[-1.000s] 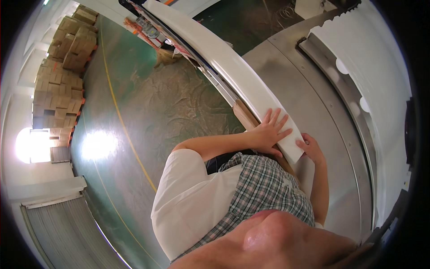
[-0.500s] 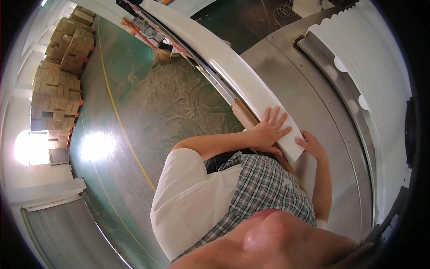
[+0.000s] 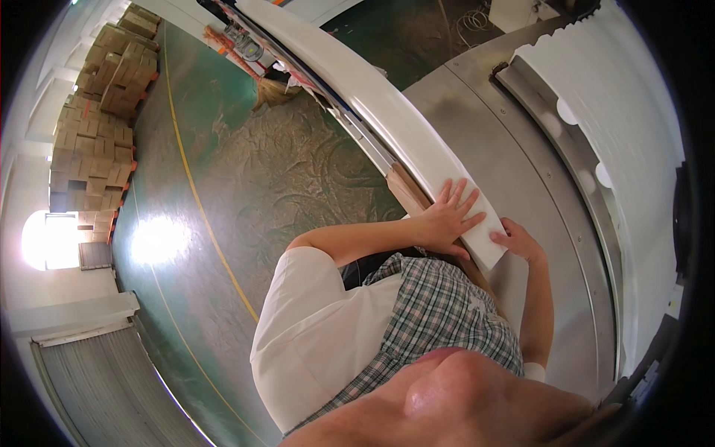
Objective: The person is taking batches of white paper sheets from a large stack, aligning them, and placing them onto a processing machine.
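A long, glossy white slab, curved by the lens, runs from the top of the view down to its near end in front of me. My left hand lies flat across that near end, fingers spread and pressed on the white surface. At the end's right corner, my right hand grips the edge, thumb on the white face and the other fingers partly hidden beside it. Under the slab's left side shows a brown cardboard-like strip.
To the right is a grey metal surface with screws, then a large white scalloped-edged piece. Stacked cartons stand along the left wall. A straw broom leans past the slab. The green floor carries yellow lines.
Both hands keep their places on the slab's near end. The view has shifted very slightly; nothing else visibly differs.
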{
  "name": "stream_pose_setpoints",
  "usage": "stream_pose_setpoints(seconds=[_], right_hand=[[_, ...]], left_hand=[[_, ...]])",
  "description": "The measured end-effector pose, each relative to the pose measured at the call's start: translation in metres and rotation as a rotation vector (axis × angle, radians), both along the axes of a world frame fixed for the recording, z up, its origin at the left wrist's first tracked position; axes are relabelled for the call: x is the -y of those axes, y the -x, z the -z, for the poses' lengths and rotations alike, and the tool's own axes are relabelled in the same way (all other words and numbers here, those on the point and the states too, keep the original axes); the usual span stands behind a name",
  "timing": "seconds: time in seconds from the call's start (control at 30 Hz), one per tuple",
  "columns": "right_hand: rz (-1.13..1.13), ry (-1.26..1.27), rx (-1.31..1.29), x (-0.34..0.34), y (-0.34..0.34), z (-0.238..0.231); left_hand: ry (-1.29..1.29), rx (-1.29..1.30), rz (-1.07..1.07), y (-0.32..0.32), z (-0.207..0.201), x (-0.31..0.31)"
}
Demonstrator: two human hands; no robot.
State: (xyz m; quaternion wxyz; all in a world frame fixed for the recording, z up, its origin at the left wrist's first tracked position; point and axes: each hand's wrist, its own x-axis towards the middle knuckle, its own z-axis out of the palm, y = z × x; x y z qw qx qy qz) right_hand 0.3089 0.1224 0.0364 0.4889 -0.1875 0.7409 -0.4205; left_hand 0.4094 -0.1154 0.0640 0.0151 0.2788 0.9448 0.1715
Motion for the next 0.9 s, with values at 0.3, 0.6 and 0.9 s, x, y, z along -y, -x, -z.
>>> stream_pose_setpoints(seconds=[0.3,0.6,0.9], right_hand=[[0.061,-0.019,-0.022,0.012,-0.001,0.012],[0.171,0.008,-0.194,0.078,0.009,0.024],[0.528,0.114,-0.734,0.021,0.032,0.082]], left_hand=[[0.02,0.049,-0.013,0.004,-0.005,0.01],[0.161,-0.002,-0.033,0.034,0.006,0.073],[0.049,0.064,-0.063,0.066,0.01,0.105]])
